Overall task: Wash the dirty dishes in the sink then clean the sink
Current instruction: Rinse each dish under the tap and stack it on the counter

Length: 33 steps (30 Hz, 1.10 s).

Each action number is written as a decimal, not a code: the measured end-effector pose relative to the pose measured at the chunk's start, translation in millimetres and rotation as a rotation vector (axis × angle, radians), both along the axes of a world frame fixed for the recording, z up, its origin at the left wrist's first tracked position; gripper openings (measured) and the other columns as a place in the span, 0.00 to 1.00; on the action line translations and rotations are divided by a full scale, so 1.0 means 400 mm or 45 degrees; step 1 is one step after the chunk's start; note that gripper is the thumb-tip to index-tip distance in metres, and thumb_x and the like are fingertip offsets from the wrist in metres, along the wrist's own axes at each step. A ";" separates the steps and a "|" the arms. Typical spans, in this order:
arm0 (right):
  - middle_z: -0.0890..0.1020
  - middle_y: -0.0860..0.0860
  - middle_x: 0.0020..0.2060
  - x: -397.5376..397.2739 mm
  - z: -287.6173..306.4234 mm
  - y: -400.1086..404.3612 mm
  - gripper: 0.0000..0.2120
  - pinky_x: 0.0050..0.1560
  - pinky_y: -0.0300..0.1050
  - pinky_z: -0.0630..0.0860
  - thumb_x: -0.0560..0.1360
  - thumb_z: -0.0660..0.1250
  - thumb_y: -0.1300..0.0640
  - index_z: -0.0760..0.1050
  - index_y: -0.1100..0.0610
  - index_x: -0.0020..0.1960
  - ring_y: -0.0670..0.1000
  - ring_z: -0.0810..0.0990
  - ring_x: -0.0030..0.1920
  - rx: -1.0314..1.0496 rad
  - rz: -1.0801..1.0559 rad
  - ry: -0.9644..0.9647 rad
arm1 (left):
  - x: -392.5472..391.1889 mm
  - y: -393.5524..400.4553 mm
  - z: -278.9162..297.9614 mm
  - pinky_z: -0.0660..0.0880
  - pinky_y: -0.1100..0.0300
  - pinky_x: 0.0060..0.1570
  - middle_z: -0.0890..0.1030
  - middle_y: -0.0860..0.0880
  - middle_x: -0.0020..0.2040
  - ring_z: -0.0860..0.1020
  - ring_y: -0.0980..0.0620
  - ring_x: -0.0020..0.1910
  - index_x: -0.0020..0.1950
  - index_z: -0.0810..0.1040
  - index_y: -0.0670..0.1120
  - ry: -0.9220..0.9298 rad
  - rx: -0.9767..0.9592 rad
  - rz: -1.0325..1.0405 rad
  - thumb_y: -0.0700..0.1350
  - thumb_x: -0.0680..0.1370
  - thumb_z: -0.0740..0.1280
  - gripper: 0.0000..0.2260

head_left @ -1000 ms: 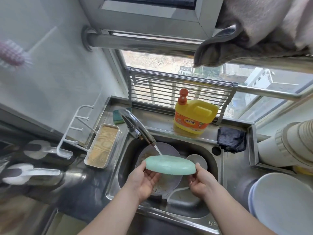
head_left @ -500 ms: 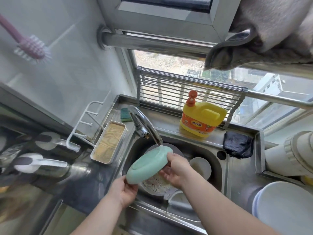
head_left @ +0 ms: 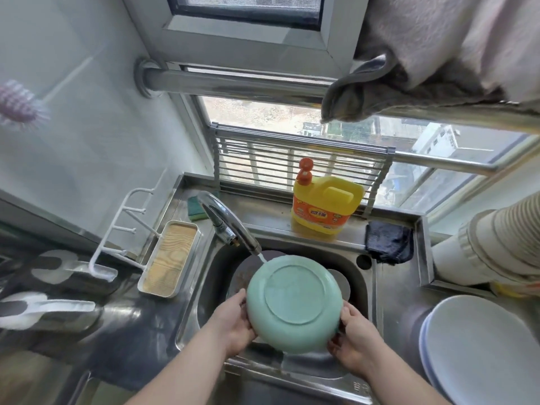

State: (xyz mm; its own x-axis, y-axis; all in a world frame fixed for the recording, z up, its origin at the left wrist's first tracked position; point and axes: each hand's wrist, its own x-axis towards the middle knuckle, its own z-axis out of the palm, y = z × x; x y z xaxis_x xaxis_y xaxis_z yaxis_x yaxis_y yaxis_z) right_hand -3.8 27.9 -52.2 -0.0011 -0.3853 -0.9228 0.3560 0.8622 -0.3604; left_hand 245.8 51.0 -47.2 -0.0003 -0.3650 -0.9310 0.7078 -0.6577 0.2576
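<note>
- Both of your hands are gripping the green bowl (head_left: 295, 306) over the sink (head_left: 368, 290), near its front edge, underside facing you.
- Left hand (head_left: 233, 325) and right hand (head_left: 355, 343) fingers are curling round opposite rims.
- Faucet (head_left: 226, 223) water is hitting its far rim.

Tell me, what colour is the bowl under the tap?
Pale mint green bowl, seen best in the head view.
</note>
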 end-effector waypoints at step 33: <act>0.86 0.53 0.41 0.278 0.130 -0.091 0.18 0.32 0.42 0.78 0.79 0.60 0.68 0.82 0.53 0.59 0.52 0.80 0.38 -0.273 0.324 0.070 | 0.177 -0.017 -0.045 0.76 0.42 0.59 0.84 0.35 0.58 0.80 0.37 0.62 0.69 0.77 0.37 0.164 0.121 0.208 0.46 0.89 0.57 0.17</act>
State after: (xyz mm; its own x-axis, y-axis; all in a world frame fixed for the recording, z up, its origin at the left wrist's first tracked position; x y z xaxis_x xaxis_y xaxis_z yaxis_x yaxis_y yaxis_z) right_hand 107.3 -8.7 -0.3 0.0725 -0.5652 -0.8218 0.1139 0.8233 -0.5561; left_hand 316.6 44.2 -65.1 -0.0698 -0.2804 -0.9573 0.8300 -0.5487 0.1002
